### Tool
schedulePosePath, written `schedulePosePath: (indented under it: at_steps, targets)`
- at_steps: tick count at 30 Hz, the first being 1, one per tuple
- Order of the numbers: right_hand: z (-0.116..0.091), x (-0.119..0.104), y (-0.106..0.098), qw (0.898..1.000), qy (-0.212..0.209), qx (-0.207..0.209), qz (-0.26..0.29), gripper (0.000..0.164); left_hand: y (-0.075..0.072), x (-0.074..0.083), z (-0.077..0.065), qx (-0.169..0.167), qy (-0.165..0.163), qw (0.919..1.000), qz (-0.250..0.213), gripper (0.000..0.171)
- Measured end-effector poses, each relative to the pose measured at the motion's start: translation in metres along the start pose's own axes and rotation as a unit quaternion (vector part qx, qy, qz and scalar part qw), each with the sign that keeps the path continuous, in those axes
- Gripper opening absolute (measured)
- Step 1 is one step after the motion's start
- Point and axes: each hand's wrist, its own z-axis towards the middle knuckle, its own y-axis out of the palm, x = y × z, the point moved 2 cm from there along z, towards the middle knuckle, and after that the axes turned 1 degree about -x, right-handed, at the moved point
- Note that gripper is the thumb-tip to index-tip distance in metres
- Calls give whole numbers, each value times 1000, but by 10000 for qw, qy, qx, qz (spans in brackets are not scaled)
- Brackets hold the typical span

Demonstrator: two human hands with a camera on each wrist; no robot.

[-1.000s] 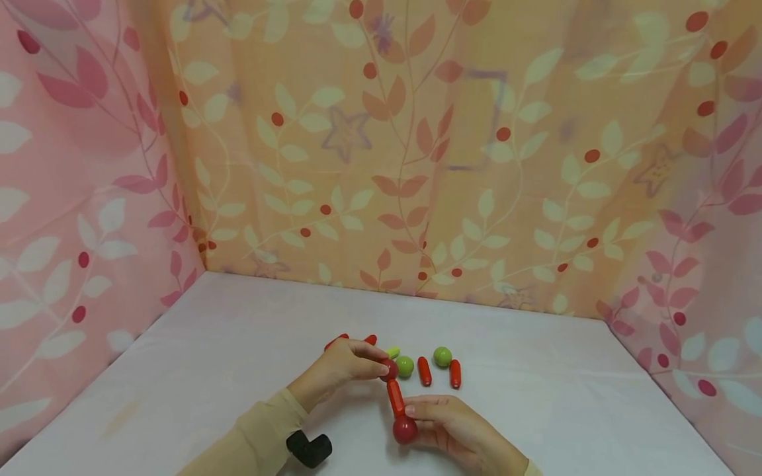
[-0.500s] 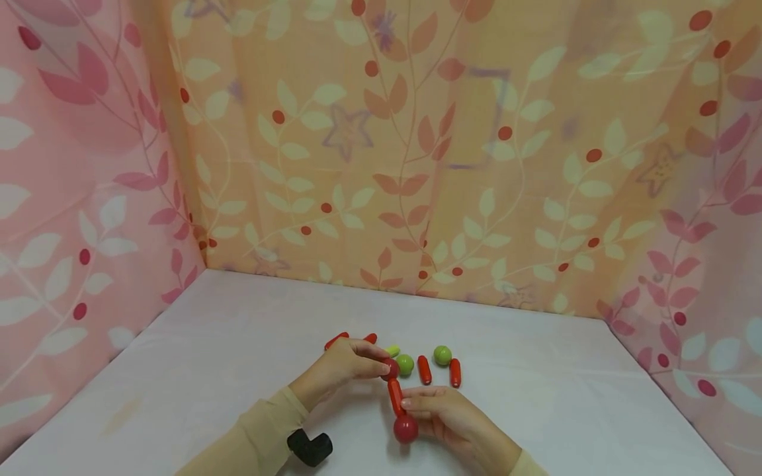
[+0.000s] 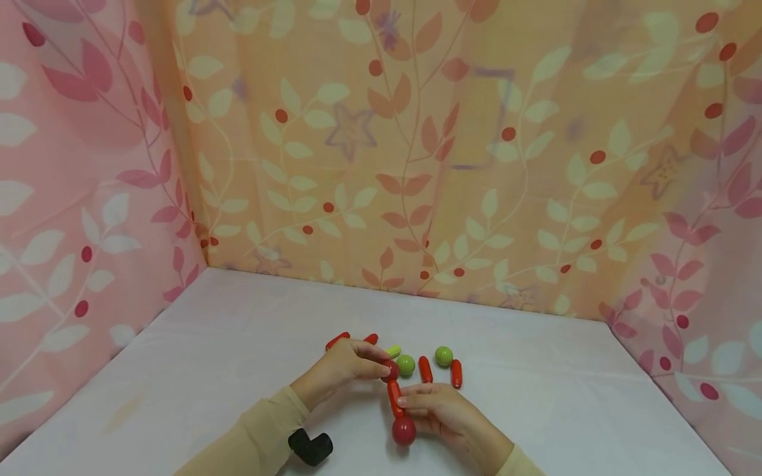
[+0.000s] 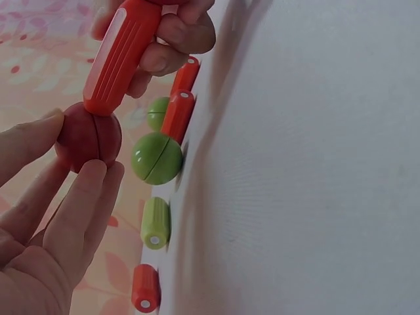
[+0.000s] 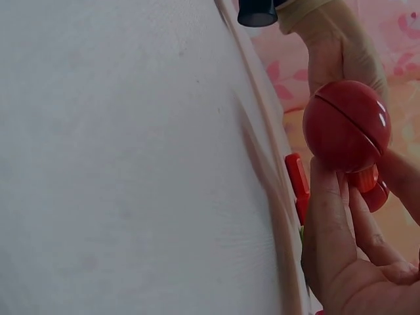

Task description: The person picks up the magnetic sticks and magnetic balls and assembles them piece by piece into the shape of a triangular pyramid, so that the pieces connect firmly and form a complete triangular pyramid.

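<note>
My left hand (image 3: 344, 370) pinches a dark red ball (image 4: 77, 136), which has a groove across it, between thumb and fingertips. Joined end to end with this ball is a ribbed red rod (image 4: 118, 62). A second dark red ball (image 3: 404, 432) sits on the rod's nearer end, shiny and large in the right wrist view. My right hand (image 3: 449, 418) grips the rod just beyond that ball, thumb on one side and fingers on the other. The joined piece is held over the white table, slanting toward me.
Behind the hands, on the white table (image 3: 553, 390), lie green balls (image 3: 443, 356), loose red rods (image 3: 456, 373) and a yellow-green rod (image 4: 155, 223). A black bent piece (image 3: 312, 449) shows beside the left forearm. Patterned cloth (image 3: 417, 165) walls the table's back and sides.
My right hand has slid slightly up and left, its thumb moving from near the lower ball farther along the rod. My left hand stays on its ball.
</note>
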Motion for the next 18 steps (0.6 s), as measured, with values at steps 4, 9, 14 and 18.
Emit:
schedulePosePath:
  at_steps: [4,9,14,18]
  targets:
    - [0,1,-1,10000,18,30,-15,30,0,0,-1,-66,-30,10000,-4,26]
    - [-1,0,-2,10000,8,38,19,31,-3,0,0,-108,82,9999,46,29]
    - [-2,-1,-3,10000,-19,46,70,32,-10,0,4,96,290,9995,102,33]
    - [-2,-1,-4,9999,-24,69,116,32,-20,0,7,353,337,9987,177,34]
